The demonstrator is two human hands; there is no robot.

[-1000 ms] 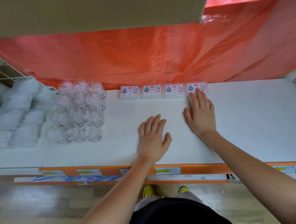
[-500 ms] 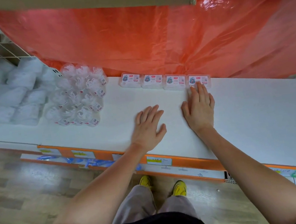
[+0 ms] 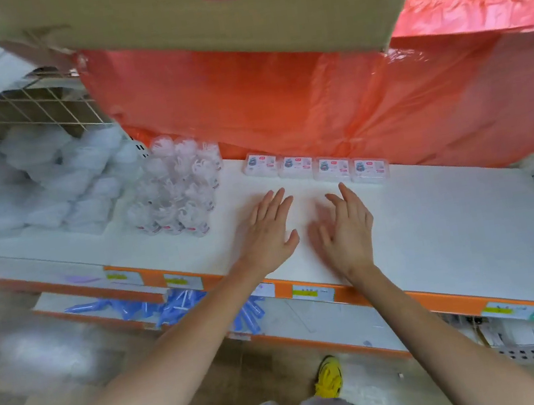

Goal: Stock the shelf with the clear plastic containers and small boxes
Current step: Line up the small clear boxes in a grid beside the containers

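Note:
Several small clear boxes with printed labels point(image 3: 314, 167) stand in a row at the back of the white shelf point(image 3: 453, 226), against the red plastic sheet. A cluster of small clear plastic containers point(image 3: 175, 191) sits to their left. My left hand point(image 3: 268, 233) hovers flat over the shelf, fingers straight, holding nothing. My right hand point(image 3: 345, 228) is beside it, fingers loosely spread and empty, a short way in front of the rightmost box and not touching it.
A cardboard box point(image 3: 213, 12) hangs overhead at the top. A red plastic sheet point(image 3: 331, 106) covers the shelf's back. Bagged white goods point(image 3: 30, 182) fill the left section under a wire grid. Blue items point(image 3: 170, 303) lie on the lower shelf.
My right hand has drawn back from the rightmost box toward the shelf's front. My left hand stays near the same spot. The camera has pulled back and tilted.

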